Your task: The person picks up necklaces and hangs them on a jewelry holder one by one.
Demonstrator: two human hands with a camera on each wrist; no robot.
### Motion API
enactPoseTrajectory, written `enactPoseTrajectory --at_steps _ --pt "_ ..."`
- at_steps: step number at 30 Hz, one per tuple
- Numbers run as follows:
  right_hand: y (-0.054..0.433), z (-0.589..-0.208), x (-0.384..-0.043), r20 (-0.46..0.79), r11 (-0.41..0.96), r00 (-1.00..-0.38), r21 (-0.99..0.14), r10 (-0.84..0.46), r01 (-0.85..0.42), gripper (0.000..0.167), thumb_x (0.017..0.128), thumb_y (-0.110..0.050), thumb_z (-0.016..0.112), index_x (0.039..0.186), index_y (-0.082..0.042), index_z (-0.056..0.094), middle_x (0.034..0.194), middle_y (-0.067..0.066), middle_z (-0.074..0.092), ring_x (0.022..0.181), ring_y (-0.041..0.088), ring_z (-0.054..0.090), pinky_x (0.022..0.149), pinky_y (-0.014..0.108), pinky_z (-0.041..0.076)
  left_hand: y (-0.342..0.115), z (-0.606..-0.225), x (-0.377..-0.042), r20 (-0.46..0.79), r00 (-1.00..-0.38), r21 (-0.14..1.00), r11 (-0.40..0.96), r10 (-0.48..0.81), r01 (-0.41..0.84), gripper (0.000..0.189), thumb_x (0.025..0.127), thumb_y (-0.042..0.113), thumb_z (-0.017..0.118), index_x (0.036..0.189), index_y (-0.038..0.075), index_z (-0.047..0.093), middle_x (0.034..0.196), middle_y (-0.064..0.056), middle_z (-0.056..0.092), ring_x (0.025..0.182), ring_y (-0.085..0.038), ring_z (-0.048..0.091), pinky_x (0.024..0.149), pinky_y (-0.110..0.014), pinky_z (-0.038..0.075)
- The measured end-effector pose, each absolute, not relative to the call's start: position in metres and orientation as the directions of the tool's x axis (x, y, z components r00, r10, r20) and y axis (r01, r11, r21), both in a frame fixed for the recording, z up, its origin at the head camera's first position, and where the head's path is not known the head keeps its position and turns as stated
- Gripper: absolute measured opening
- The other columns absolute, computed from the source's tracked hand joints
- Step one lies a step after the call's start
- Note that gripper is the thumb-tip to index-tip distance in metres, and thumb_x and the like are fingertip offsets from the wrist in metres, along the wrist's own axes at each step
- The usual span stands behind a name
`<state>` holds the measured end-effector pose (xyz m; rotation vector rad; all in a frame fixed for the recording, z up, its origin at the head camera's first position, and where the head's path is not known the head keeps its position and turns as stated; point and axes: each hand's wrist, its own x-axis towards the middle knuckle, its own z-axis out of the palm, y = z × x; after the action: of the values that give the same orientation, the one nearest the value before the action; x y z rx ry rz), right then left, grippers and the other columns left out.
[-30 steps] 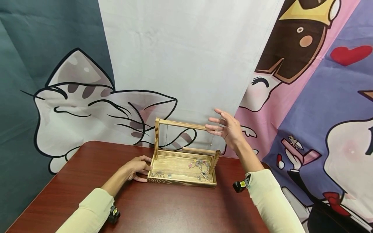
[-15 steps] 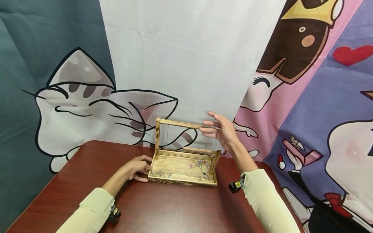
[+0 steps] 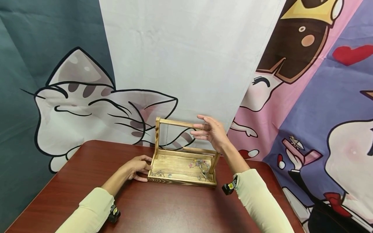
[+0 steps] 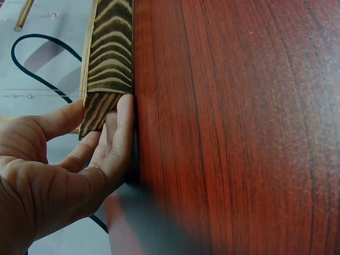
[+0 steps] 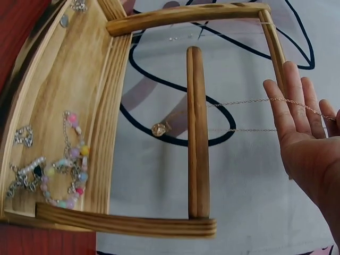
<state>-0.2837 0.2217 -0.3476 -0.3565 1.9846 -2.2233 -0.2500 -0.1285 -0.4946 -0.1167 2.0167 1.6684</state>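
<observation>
A wooden jewelry stand (image 3: 181, 180) with a tray base rests on the table. My left hand (image 3: 137, 168) grips the tray's left end; in the left wrist view the thumb (image 4: 66, 118) lies on its rim and the fingers bend against the outer wall. My right hand (image 3: 215, 133) is raised beside the top bar (image 3: 177, 123), fingers straight. Across those fingers hangs a thin chain necklace (image 5: 249, 101), whose round pendant (image 5: 159, 129) dangles beyond the lower bar (image 5: 197, 133). Another fine chain (image 3: 167, 137) hangs near the tall left post.
Inside the tray lie a pastel bead bracelet (image 5: 79, 159), a pearl-and-chain piece (image 5: 32, 169) and other small silver jewelry (image 3: 157, 174). The dark red table (image 3: 163, 210) meets a printed cloth backdrop (image 3: 186, 64) behind the stand.
My right hand has moved left and slightly down, bringing the necklace along the top bar. My left hand has stayed on the tray's end.
</observation>
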Motion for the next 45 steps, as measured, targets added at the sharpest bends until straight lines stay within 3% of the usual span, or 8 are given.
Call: enactPoseTrajectory --at_steps 4,9,16,20,30,35,40,45 --pt "0.214 -0.348 -0.282 0.076 -0.114 -0.964 -0.992 -0.256 -0.048 0.052 0.124 -0.036 0.043 0.166 -0.007 0.052 0.121 0.010 0.085 0.098 0.026 0.087 0.100 0.055 0.069 -0.128 -0.495 -0.250 -0.438 -0.863 0.892 0.239 0.253 -0.383 0.054 0.106 0.002 0.067 0.156 0.001 0.048 0.118 -0.021 0.078 0.106 -0.028 0.076 0.079 -0.047 0.070" --pt "0.205 -0.350 -0.282 0.076 -0.120 -0.960 -0.992 -0.269 -0.045 0.052 0.124 -0.035 0.042 0.166 -0.006 0.052 0.127 0.016 0.083 0.097 0.028 0.087 0.094 0.048 0.072 -0.128 -0.495 -0.250 -0.435 -0.863 0.893 0.242 0.256 -0.379 0.054 0.107 0.003 0.067 0.157 0.001 0.047 0.121 -0.022 0.077 0.109 -0.029 0.076 0.080 -0.048 0.070" --pt "0.194 -0.352 -0.283 0.077 -0.124 -0.954 -0.991 -0.289 -0.042 0.052 0.124 -0.034 0.042 0.166 -0.004 0.051 0.132 0.024 0.080 0.097 0.029 0.086 0.104 0.059 0.067 -0.129 -0.495 -0.250 -0.426 -0.865 0.896 0.251 0.264 -0.365 0.053 0.107 0.004 0.067 0.156 0.001 0.047 0.122 -0.021 0.075 0.112 -0.030 0.076 0.079 -0.046 0.071" --pt "0.187 -0.352 -0.284 0.084 -0.108 -0.948 -0.993 -0.308 -0.053 0.053 0.124 -0.035 0.041 0.167 -0.005 0.050 0.136 0.028 0.077 0.099 0.027 0.086 0.105 0.058 0.067 -0.130 -0.495 -0.249 -0.424 -0.865 0.898 0.249 0.267 -0.363 0.053 0.107 0.003 0.067 0.156 0.001 0.047 0.121 -0.021 0.075 0.111 -0.029 0.076 0.078 -0.045 0.071" --pt "0.169 -0.355 -0.286 0.079 -0.108 -0.942 -0.993 -0.326 -0.046 0.052 0.124 -0.035 0.043 0.166 -0.006 0.052 0.114 0.004 0.085 0.100 0.025 0.086 0.106 0.057 0.067 -0.130 -0.496 -0.250 -0.424 -0.865 0.898 0.250 0.268 -0.363 0.053 0.106 0.003 0.067 0.156 0.001 0.047 0.120 -0.021 0.075 0.111 -0.029 0.076 0.078 -0.046 0.072" --pt "0.158 -0.357 -0.286 0.071 -0.122 -0.941 -0.992 -0.331 -0.032 0.051 0.123 -0.034 0.045 0.165 -0.005 0.053 0.120 0.011 0.084 0.100 0.025 0.086 0.110 0.060 0.064 -0.130 -0.496 -0.250 -0.423 -0.866 0.898 0.250 0.266 -0.362 0.053 0.107 0.003 0.067 0.156 0.000 0.047 0.121 -0.021 0.075 0.110 -0.029 0.076 0.078 -0.046 0.071" --pt "0.150 -0.358 -0.287 0.058 -0.118 -0.938 -0.993 -0.341 -0.018 0.052 0.123 -0.034 0.047 0.165 -0.004 0.053 0.135 0.027 0.078 0.099 0.023 0.086 0.107 0.054 0.067 -0.130 -0.496 -0.250 -0.425 -0.865 0.897 0.250 0.266 -0.363 0.053 0.107 0.003 0.067 0.156 0.000 0.047 0.120 -0.021 0.076 0.108 -0.027 0.077 0.077 -0.046 0.071" --pt "0.142 -0.359 -0.286 0.053 -0.099 -0.937 -0.995 -0.346 -0.020 0.052 0.122 -0.034 0.047 0.165 -0.005 0.054 0.139 0.029 0.076 0.100 0.023 0.086 0.104 0.051 0.068 -0.130 -0.496 -0.250 -0.427 -0.863 0.897 0.246 0.269 -0.367 0.053 0.106 0.002 0.067 0.155 0.001 0.047 0.121 -0.021 0.077 0.108 -0.026 0.077 0.077 -0.046 0.071"
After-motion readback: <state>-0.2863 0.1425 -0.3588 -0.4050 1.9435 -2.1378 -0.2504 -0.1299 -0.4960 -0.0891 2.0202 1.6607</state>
